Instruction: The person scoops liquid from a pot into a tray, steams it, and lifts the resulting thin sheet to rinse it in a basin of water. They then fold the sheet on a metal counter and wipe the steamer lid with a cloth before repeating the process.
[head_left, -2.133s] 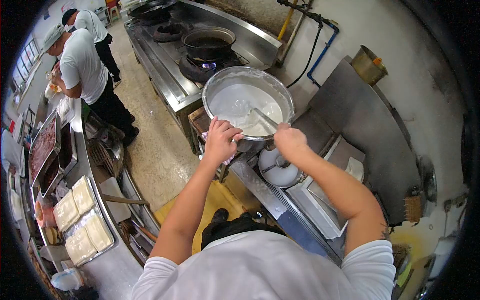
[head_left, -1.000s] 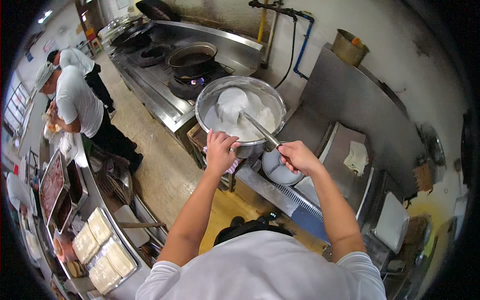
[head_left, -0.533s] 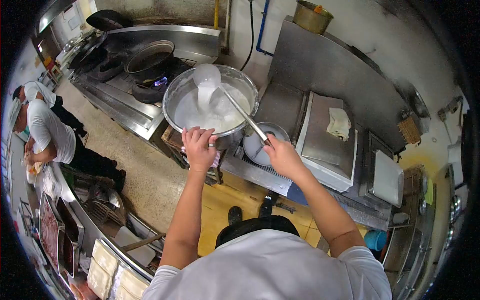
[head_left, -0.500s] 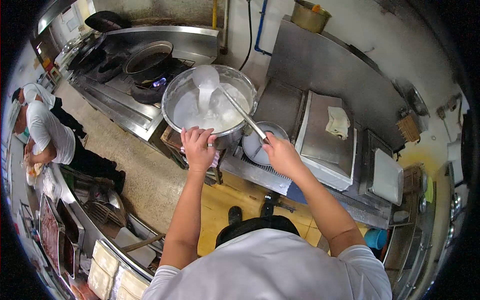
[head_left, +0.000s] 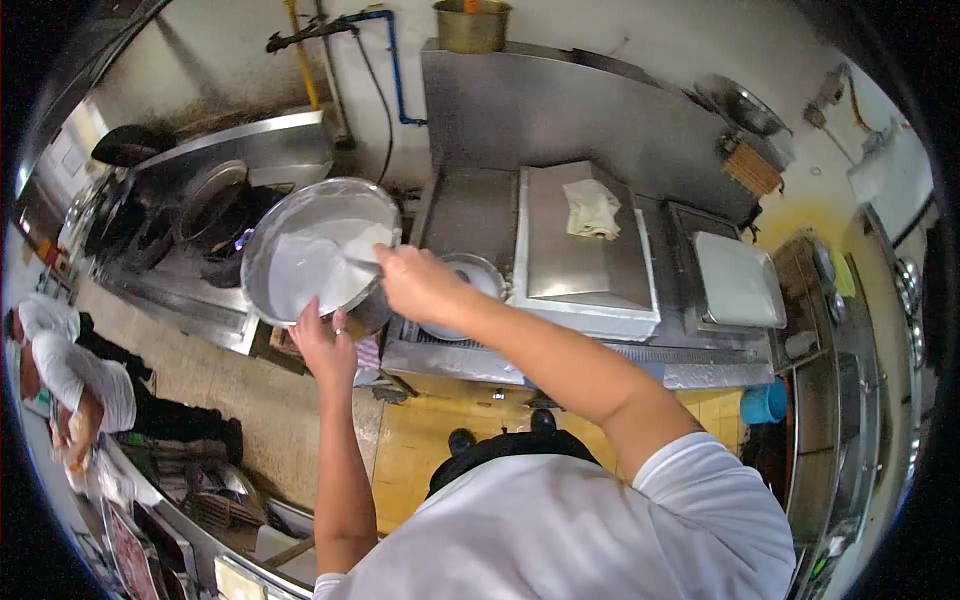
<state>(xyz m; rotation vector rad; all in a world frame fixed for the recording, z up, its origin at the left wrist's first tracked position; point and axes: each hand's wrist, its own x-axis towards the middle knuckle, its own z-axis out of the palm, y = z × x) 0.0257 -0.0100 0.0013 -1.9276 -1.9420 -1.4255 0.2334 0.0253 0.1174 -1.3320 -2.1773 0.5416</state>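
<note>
A large round metal pot (head_left: 262,290) holds a milky white liquid and stands left of centre, tilted in this view. My left hand (head_left: 325,345) is at its near rim, with the fingers on the edge. My right hand (head_left: 415,280) is closed round a ladle's handle at the pot's right rim. The ladle's bowl is down in the white liquid and cannot be made out clearly. Beside the pot on the right, a smaller round pan (head_left: 478,272) sits partly behind my right forearm.
A dark wok (head_left: 213,200) stands on the stove at left. A steel-topped box (head_left: 570,265) carries a folded cloth (head_left: 592,210). Further right are a white tray (head_left: 738,280) and a blue container (head_left: 763,403). Two people (head_left: 85,370) stand at the far left.
My right hand has moved left to the pot's rim, and the ladle has gone from above the pot down into the liquid. The whole view has turned to the right.
</note>
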